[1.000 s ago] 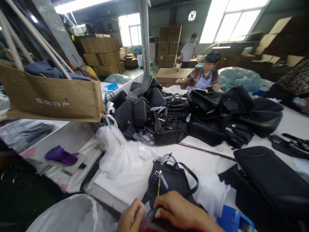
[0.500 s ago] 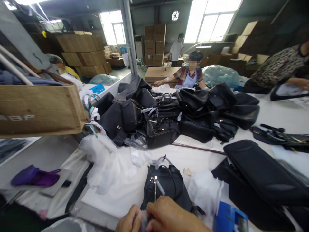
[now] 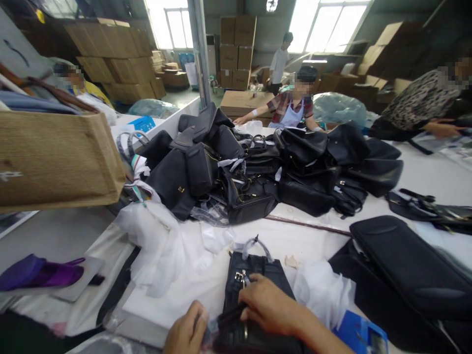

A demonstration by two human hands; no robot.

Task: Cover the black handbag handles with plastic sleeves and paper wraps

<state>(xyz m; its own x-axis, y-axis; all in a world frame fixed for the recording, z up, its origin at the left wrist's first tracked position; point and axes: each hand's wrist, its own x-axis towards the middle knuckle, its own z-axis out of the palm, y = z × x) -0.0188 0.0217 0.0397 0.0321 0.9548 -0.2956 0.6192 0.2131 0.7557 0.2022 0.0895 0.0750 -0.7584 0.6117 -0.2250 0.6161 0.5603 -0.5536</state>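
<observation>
A small black backpack [image 3: 273, 275] lies in front of me, its grey-wrapped top handle [image 3: 260, 246] pointing away and a gold buckle [image 3: 239, 277] on its front. My right hand [image 3: 263, 302] is over the front of the bag beside the buckle, fingers bent and closed; what they pinch is hidden. At the bag's lower left, my left hand [image 3: 188, 327] is curled with thumb and fingers together at a piece of clear plastic film [image 3: 212, 325]. A dark strap-like part, blurred, lies between the hands.
Black bags [image 3: 254, 196] are heaped across the table. White wrapping [image 3: 320, 290] and a blue box [image 3: 359, 332] are at the right, near a large black bag [image 3: 405, 265]. A jute bag [image 3: 59, 162] and purple item [image 3: 40, 273] are left. Co-workers [image 3: 291, 108] stand beyond.
My hands, close together at the bag's lower edge before, are now apart. The right has moved up and right over the bag's front; the left has shifted slightly left. The view has shifted slightly.
</observation>
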